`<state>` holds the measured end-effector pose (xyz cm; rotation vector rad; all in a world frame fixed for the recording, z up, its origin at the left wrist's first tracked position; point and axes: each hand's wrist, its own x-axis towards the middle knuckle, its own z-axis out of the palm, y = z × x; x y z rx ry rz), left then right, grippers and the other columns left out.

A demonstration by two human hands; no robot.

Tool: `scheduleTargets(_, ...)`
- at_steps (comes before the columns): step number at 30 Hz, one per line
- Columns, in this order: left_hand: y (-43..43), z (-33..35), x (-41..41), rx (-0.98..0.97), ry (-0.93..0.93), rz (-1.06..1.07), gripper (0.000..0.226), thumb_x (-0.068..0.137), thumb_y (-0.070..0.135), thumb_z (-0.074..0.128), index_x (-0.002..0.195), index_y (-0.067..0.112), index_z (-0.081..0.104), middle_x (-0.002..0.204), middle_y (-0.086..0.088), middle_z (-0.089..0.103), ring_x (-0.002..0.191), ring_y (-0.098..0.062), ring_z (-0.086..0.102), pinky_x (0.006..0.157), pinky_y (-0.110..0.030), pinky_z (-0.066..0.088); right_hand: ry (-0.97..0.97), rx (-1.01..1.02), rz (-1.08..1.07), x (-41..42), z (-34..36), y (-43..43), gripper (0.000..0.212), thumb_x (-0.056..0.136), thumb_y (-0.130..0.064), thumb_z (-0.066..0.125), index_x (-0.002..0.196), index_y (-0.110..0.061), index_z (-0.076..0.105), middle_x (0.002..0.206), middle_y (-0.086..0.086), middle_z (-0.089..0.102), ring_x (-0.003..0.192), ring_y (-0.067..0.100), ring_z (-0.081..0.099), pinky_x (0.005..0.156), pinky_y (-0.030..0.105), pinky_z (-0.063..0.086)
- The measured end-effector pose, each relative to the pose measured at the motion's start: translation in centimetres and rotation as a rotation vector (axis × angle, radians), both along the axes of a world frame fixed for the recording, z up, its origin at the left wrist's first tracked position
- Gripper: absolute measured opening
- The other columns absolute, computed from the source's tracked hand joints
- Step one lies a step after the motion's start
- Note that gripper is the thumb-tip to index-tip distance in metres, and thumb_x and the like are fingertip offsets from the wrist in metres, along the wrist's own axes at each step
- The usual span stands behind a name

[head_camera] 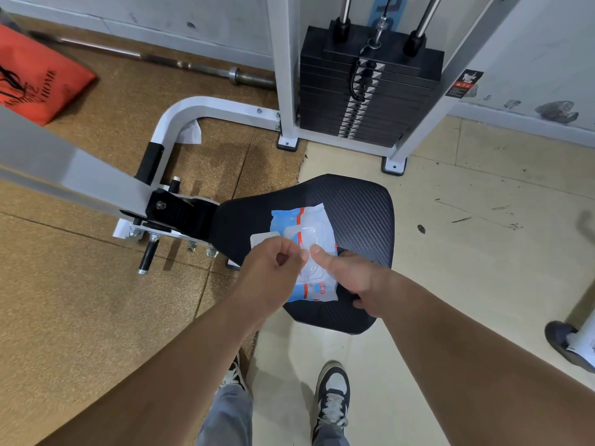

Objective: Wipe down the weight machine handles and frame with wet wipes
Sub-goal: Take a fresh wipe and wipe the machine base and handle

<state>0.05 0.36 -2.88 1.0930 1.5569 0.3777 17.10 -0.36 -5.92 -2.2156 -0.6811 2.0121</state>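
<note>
Wipes pack (301, 220): blue-white, red stripes, clear lid (304, 235).

Bare seat (363, 204) lies along the far and right edges, beyond the wipes pack (299, 223); the grey arm (64, 169) and black hinge (183, 214) crowd the left edge.

Blue-and-white soft plastic wet-wipe pack (302, 220) with orange stripes: lies flat on the machine's black textured seat pad (360, 204), clear lid upward, white label flap (262, 237) folded out to its left. White-painted steel machine frame (283, 75): upright posts flank the black weight stack (363, 91). The curved floor tube (206, 109) carries a black grip sleeve (149, 162).
</note>
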Motion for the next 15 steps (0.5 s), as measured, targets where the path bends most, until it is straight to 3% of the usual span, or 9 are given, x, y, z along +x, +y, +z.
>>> scheduleTargets(2, -0.2, 0.1, -0.7, -0.093, -0.201, 0.132, 0.017, 0.103, 0.024, 0.063, 0.093, 0.014, 0.071, 0.09, 0.001, 0.076, 0.084, -0.011, 0.071, 0.072, -0.027, 0.058, 0.039, -0.007, -0.019, 0.3, 0.0, 0.0, 0.051, 0.098, -0.07, 0.056, 0.128, -0.03, 0.06, 0.128, -0.002, 0.066, 0.091, 0.009, 0.057, 0.078, 0.026, 0.041)
scheduleTargets(4, -0.3, 0.4, -1.0, -0.207, -0.409, 0.311, 0.016, 0.105, 0.014, 0.058, 0.102, 0.007, 0.071, 0.097, -0.001, 0.08, 0.092, -0.012, 0.074, 0.08, -0.024, 0.059, 0.047, -0.011, -0.018, 0.3, 0.0, 0.1, 0.055, 0.097, -0.071, 0.057, 0.132, -0.029, 0.059, 0.134, 0.0, 0.065, 0.095, 0.012, 0.058, 0.086, 0.027, 0.04)
scheduleTargets(5, -0.3, 0.3, -1.2, -0.219, -0.426, 0.37, 0.016, 0.106, 0.013, 0.056, 0.106, 0.005, 0.07, 0.103, -0.003, 0.08, 0.099, -0.015, 0.075, 0.087, -0.027, 0.06, 0.034, -0.011, -0.013, 0.2, 0.0, 0.1, 0.061, 0.094, -0.074, 0.058, 0.137, -0.029, 0.058, 0.14, 0.001, 0.063, 0.104, 0.016, 0.057, 0.092, 0.031, 0.038)
scheduleTargets(8, -0.2, 0.2, -0.6, -0.145, -0.234, 0.384, 0.016, 0.105, 0.021, 0.06, 0.108, 0.007, 0.066, 0.106, -0.011, 0.078, 0.095, -0.019, 0.074, 0.092, -0.036, 0.062, -0.015, -0.003, 0.002, -0.2, -0.3, 0.1, 0.073, 0.088, -0.083, 0.058, 0.142, -0.034, 0.058, 0.146, 0.001, 0.058, 0.126, 0.023, 0.052, 0.103, 0.037, 0.038)
scheduleTargets(11, 0.2, 0.7, 0.8, -0.078, -0.031, 0.304, 0.034, 0.091, 0.043, 0.075, 0.104, 0.015, 0.061, 0.102, -0.008, 0.072, 0.084, -0.016, 0.072, 0.08, -0.037, 0.064, -0.02, -0.011, 0.012, -0.2, -0.2, 0.1, 0.074, 0.086, -0.085, 0.059, 0.137, -0.032, 0.058, 0.14, -0.001, 0.061, 0.124, 0.021, 0.055, 0.101, 0.036, 0.039)
scheduleTargets(13, 0.2, 1.1, 1.4, -0.041, 0.077, 0.22, 0.037, 0.083, 0.04, 0.081, 0.104, 0.02, 0.058, 0.1, 0.0, 0.066, 0.082, -0.01, 0.067, 0.063, -0.025, 0.057, -0.01, -0.013, 0.017, -0.2, 0.0, 0.1, 0.063, 0.089, -0.081, 0.059, 0.126, -0.031, 0.057, 0.131, -0.002, 0.063, 0.113, 0.018, 0.057, 0.1, 0.035, 0.038)
scheduleTargets(15, 0.2, 1.2, 1.5, -0.019, 0.134, 0.131, 0.031, 0.086, 0.021, 0.078, 0.107, 0.024, 0.056, 0.102, 0.006, 0.062, 0.083, -0.004, 0.063, 0.053, -0.012, 0.047, -0.021, 0.0, 0.016, -0.1, -0.2, 0.1, 0.057, 0.088, -0.082, 0.059, 0.122, -0.036, 0.055, 0.141, 0.001, 0.06, 0.122, 0.021, 0.054, 0.104, 0.037, 0.039)
